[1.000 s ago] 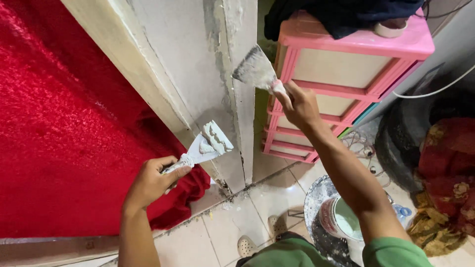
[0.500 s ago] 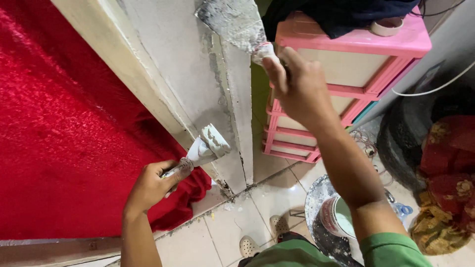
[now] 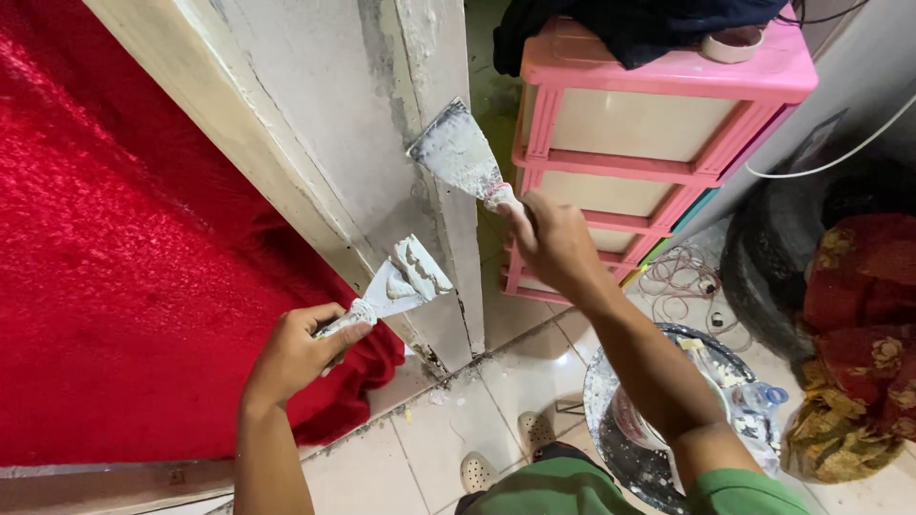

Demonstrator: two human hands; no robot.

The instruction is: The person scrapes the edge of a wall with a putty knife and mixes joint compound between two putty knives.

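The right hand (image 3: 553, 243) is gripping the handle of a wide putty knife (image 3: 456, 151), fingers wrapped tight around it, and is pressing the blade flat against the corner of the grey wall (image 3: 315, 105) in the upper middle of the frame. The blade is smeared with whitish filler. The left hand (image 3: 298, 348), lower left of centre, is clutching a smaller knife (image 3: 401, 283) by its handle — this one is angling up to the right, carrying a lump of white filler on its blade, close to the wall's lower edge but whether it is touching cannot be told.

A red cloth (image 3: 105, 277) is filling the left side of the frame. A pink drawer unit (image 3: 658, 124) is standing at upper right, just beyond the wall corner, with dark cloth piled on top. At lower right a round filler-spattered basin (image 3: 620, 448) is sitting on the tiled floor (image 3: 420, 448), partly hidden behind the right forearm — a small plastic bottle (image 3: 759, 401) is lying at its edge.
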